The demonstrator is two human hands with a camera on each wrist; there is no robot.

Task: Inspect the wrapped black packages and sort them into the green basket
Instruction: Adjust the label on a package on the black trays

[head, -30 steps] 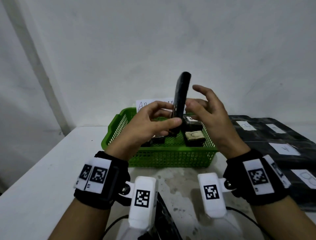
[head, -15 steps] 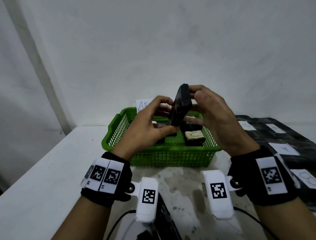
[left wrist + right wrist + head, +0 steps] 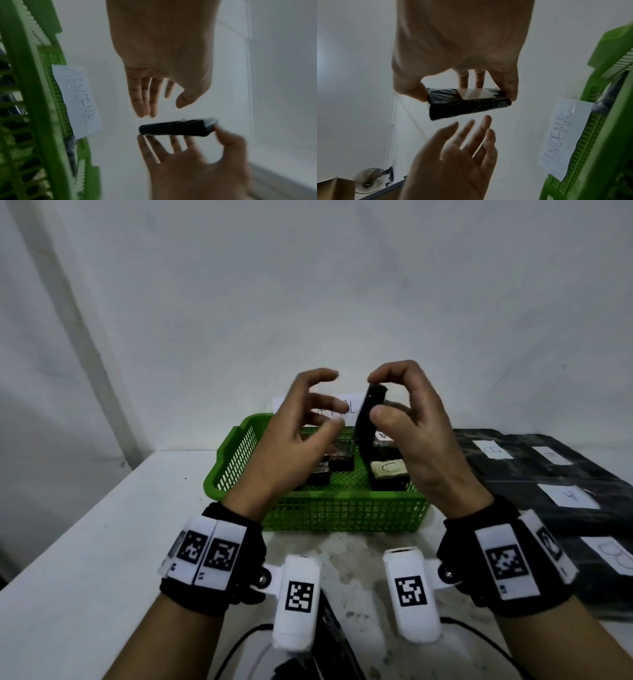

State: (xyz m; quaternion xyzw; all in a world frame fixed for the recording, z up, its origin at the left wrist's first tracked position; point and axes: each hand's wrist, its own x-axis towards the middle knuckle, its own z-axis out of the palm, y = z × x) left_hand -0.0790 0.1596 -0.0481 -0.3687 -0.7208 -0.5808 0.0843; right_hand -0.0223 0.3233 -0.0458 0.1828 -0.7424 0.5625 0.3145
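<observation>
Fingers and thumb of the right hand pinch one wrapped black package by its two short ends, leaving its broad faces clear, presumably so the wrapping and the taped strip seen in the right wrist view can be checked. The package stands nearly on edge, raised above the far part of the green basket. The left hand is released, its fingers spread and slightly bent just beside the package but not touching it; judged ready to take or turn it. Below the fingers, several smaller wrapped packages already lie in the basket, one bearing a pale label marked C. A paper label reading ABNORMAL is fixed at the basket's far rim, behind the fingers. Further black packages with white letter labels lie on the table to the right of the right hand. Inspection appears in progress; placement not yet done
</observation>
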